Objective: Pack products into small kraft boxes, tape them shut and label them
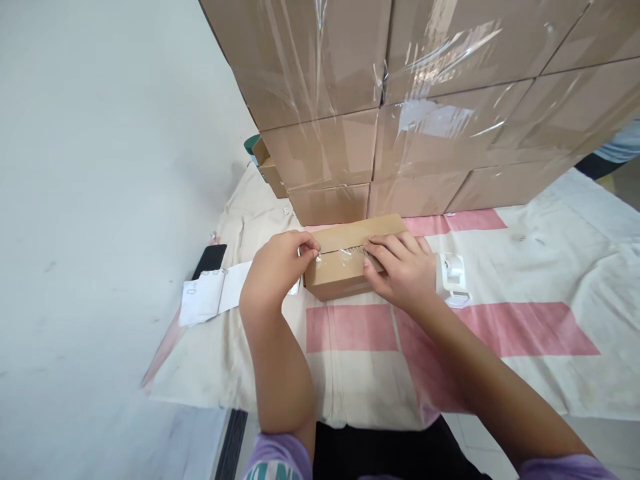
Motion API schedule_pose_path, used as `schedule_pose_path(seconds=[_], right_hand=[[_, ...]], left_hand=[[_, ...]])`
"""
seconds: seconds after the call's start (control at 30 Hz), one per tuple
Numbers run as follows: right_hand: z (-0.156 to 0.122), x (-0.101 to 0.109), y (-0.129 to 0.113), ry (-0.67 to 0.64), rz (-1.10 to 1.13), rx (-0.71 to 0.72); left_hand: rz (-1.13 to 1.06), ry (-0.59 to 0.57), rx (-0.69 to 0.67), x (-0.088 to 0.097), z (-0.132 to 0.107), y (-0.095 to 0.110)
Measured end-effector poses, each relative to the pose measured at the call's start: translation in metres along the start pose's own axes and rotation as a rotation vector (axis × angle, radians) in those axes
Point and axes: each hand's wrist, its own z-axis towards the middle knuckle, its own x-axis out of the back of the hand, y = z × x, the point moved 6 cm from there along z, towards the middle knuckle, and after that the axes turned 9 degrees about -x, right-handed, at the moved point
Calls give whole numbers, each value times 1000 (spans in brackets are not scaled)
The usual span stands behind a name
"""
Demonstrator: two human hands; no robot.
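A small brown cardboard box (345,257) lies on a white and pink cloth (500,333) in front of me, with clear tape along its top seam. My left hand (277,267) is curled at the box's left end, its fingertips pinching the tape edge there. My right hand (405,267) lies flat over the box's right part, fingers stretched out and pressing the tape onto the seam.
A tall stack of brown cartons (425,100) wrapped in clear film stands just behind the box. A white tape dispenser (453,277) lies right of my right hand. White papers (210,297) and a black phone (210,259) lie to the left, beside a pale floor (90,200).
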Motion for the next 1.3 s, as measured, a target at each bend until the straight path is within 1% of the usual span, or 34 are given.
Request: schedule_pose_path(seconds=[0.1,0.2,0.3,0.4,0.43,0.6,0.8,0.93,1.0,1.03,1.1,1.17,1.2,1.23,1.27,1.3], right_hand=[[0,0,0,11,-7,3],[-1,1,-1,17,-13,15],[-2,-1,0,-9,1,0],[-3,-4,3,-48,25,-38],[-3,-4,4,-57,29,-46],[-5,-7,5,-64,28,-44],[-6,-7,5,-29,15,-21],[-5,-8,5,-30,9,-14],[-4,-10,7,-43,13,-19],[-4,-10,8,-30,19,-16],[-8,-6,5,55,32,-6],[-18,-1,-4,165,70,21],[-26,1,-12,194,107,49],[-35,1,-24,193,158,91],[-45,-1,-37,156,223,146],[-56,-5,-53,88,299,213]], left_hand=[[5,-6,0,0,1,-1],[21,22,-2,0,3,-5],[34,51,-24,1,5,-10],[4,59,-44,1,6,-15],[-18,47,-56,0,7,-16],[-199,-86,-110,-10,14,-23],[-254,-138,-185,-17,24,-34],[-414,-189,-198,-27,32,-39],[-416,-150,-189,-26,37,-43],[-376,-110,-166,-24,39,-47],[-270,-23,-89,-18,42,-61],[-193,33,1,-15,41,-81],[-162,54,44,-16,39,-93],[-122,71,85,-20,36,-107],[-82,77,117,-26,32,-120],[-48,70,137,-35,28,-132]])
